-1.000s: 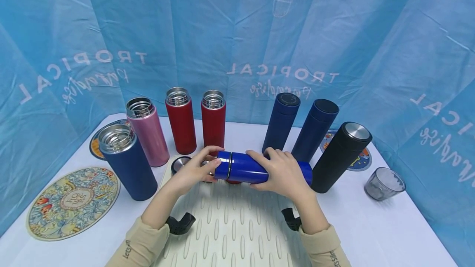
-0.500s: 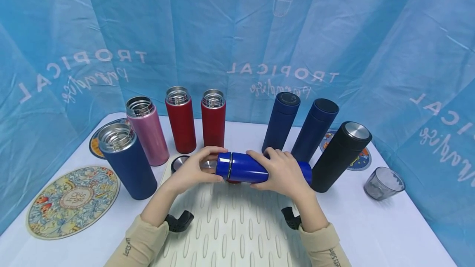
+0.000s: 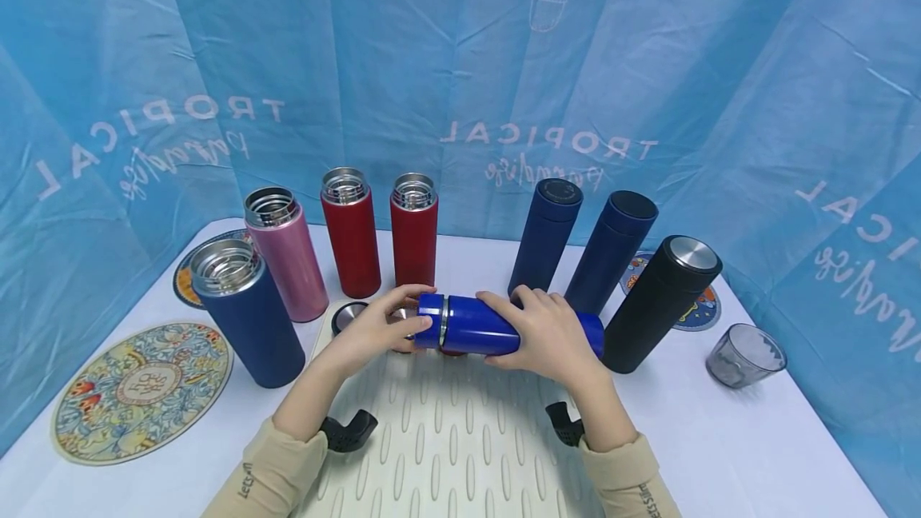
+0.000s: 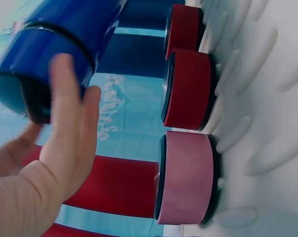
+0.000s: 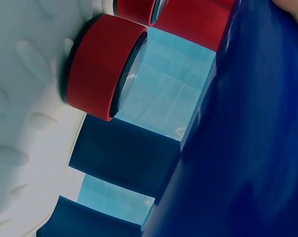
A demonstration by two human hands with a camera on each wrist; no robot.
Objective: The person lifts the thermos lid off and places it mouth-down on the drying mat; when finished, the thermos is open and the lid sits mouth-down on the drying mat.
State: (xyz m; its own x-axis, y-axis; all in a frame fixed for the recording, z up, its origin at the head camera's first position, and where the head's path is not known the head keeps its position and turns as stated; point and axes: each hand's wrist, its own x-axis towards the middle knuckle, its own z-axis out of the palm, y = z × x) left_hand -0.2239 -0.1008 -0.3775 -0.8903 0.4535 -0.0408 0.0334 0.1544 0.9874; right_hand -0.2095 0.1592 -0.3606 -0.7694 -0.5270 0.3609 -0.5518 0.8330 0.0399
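In the head view a glossy blue thermos [image 3: 482, 324] lies nearly level above the pale mat. My right hand [image 3: 550, 338] grips its body from above. The fingers and thumb of my left hand [image 3: 374, 332] hold its blue lid [image 3: 429, 320] at the left end. A silver band shows between lid and body. In the left wrist view the thumb and fingers surround the lid [image 4: 32, 54]. Below, a pink lid [image 4: 188, 177] and red lids [image 4: 188, 89] rest on the mat. The blue body [image 5: 247, 148] fills the right side of the right wrist view.
Uncapped bottles stand at the left: a navy one [image 3: 252, 326], a pink one [image 3: 291, 262] and two red ones [image 3: 352, 246]. Two capped navy bottles [image 3: 543, 242], a black bottle [image 3: 655, 310] and a glass [image 3: 744, 358] stand at the right. A patterned placemat [image 3: 144, 390] lies front left.
My left hand has shifted its grip around the lid. The lid sits slightly further left, and the silver band beside it looks wider. The right hand has kept its hold.
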